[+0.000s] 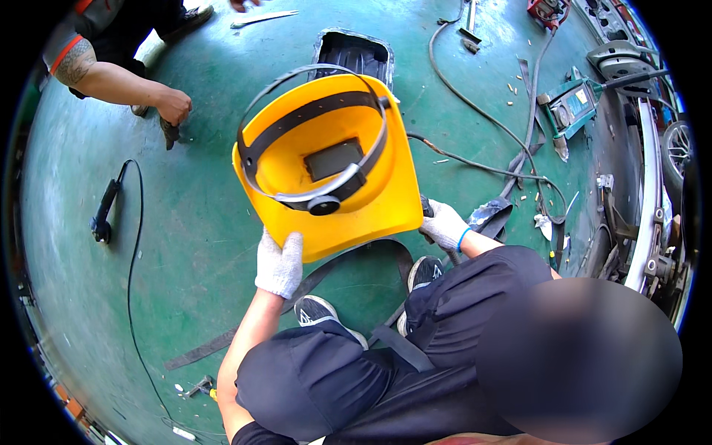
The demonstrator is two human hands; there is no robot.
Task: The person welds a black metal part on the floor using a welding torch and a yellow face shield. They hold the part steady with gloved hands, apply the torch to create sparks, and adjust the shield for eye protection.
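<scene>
My left hand [280, 265], in a white knit glove, grips the lower left edge of a yellow welding mask [386, 200]. The mask's hollow inside faces me, showing the grey headband [335, 185] with its black knob and the small dark window [333, 159]. At the mask's lower right my right hand [446, 226], gloved too, is closed round the black handle of what looks like a welding torch [426, 207]; a ribbed cable runs down from it toward my knee. Most of the torch is hidden behind the mask and the hand. Beyond the mask lies a black hollow panel [354, 53] with a grey rim, partly covered.
At upper left a co-worker's hand [174, 107] holds something dark near the green floor. A corded black power tool [107, 211] lies left. Cables and a strap [200, 350] cross the floor. On the right stand a green machine [572, 105] and metal car parts [645, 200].
</scene>
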